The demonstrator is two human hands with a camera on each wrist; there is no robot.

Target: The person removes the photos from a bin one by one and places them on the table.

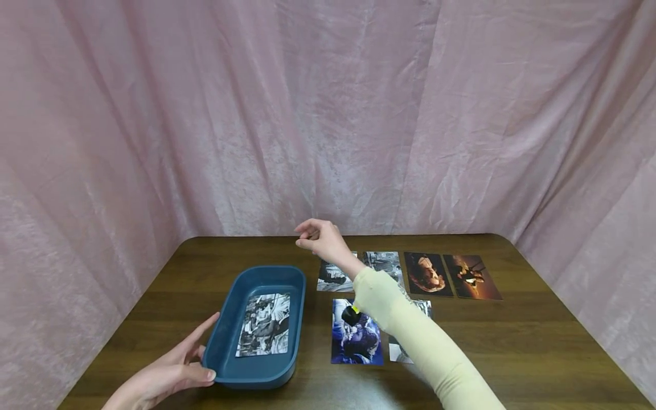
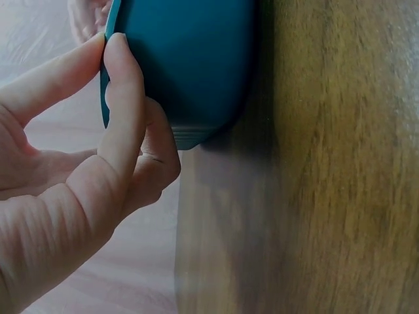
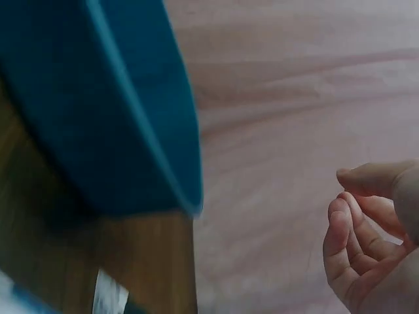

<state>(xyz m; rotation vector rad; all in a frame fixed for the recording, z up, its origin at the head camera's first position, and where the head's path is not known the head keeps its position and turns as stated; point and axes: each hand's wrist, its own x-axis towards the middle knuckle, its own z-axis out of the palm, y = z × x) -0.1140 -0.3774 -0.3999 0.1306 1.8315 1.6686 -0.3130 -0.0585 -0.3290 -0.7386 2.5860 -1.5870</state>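
A blue plastic bin (image 1: 299,347) stands on the table with one black-and-white photo card (image 1: 263,324) lying inside it. My left hand (image 1: 171,364) grips the bin's near left side; in the left wrist view, thumb and fingers pinch its rim (image 2: 112,19). Raised above the table beyond the bin's far right corner, my right hand (image 1: 325,242) has loosely bent fingers and holds nothing. The right wrist view shows that hand (image 3: 370,242) apart from the bin (image 3: 98,118).
Right of the bin lie several photo cards: a blue-toned one (image 1: 353,341), black-and-white ones (image 1: 381,261), and two dark orange ones (image 1: 429,273) (image 1: 471,276). My right forearm hides parts of some cards. Pink curtains (image 1: 328,114) hang behind the wooden table (image 1: 528,353).
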